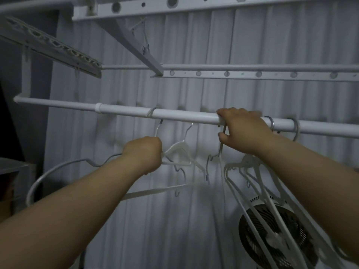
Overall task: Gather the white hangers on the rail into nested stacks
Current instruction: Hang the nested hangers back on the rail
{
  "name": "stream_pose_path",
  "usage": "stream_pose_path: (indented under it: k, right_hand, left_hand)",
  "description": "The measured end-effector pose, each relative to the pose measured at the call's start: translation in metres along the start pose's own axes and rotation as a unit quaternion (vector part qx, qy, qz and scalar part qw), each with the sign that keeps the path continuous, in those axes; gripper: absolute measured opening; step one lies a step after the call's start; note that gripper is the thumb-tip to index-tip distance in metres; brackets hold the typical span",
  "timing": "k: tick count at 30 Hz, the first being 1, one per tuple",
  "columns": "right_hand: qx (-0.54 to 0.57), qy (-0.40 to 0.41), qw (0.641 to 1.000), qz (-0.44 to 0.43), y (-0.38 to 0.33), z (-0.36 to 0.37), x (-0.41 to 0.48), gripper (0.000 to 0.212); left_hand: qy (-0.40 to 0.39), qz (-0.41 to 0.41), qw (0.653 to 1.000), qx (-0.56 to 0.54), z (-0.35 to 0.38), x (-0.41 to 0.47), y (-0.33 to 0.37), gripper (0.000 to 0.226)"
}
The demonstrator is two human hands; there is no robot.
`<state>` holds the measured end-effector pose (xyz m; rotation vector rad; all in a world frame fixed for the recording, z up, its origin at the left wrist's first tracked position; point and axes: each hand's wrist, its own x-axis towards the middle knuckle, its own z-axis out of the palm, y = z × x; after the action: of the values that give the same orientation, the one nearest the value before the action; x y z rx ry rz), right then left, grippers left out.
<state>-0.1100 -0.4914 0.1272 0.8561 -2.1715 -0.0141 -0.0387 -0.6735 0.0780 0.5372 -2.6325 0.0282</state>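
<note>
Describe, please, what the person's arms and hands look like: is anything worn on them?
Nothing worn shows. The left forearm and right forearm are bare to the picture's edge, without sleeves. The left hand and right hand have no gloves, watch or bracelet; no rings show in this dim, blurred view.

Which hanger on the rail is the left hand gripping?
The leftmost hanger, hooked alone on the rail; the left hand grips its shoulder. The other hangers bunch below the right hand.

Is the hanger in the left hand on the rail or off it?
On: the left hand grips a hanger whose hook loops over the rail. A second hook beside it hangs free below.
</note>
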Motion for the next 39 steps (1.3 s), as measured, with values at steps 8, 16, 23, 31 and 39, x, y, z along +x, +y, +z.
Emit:
stream_pose_path:
  k: [8,16,23,31,39]
  right_hand:
    - [-0.003,0.004,1.0,-0.015,0.006,0.004,-0.004,0.057]
    - [0.036,0.018,0.999,-0.031,-0.006,0.005,-0.013,0.066]
    - [0.161,0.012,0.978,-0.129,-0.05,-0.011,-0.05,0.049]
    - [0.444,-0.254,0.856,-0.08,-0.088,-0.036,-0.102,0.025]
    - [0.542,-0.3,0.785,-0.025,-0.137,-0.088,-0.137,0.038]
  left_hand:
    - [-0.078,-0.02,0.997,-0.012,0.028,-0.04,-0.008,0.024]
    - [-0.127,-0.089,0.979,-0.133,0.021,-0.121,-0.042,0.028]
    - [-0.114,-0.1,0.964,-0.22,0.01,-0.179,-0.057,0.027]
    - [-0.125,-0.072,0.956,-0.256,-0.007,-0.226,-0.081,0.019]
    - [-0.069,-0.059,0.949,-0.302,-0.032,-0.284,-0.125,0.026]
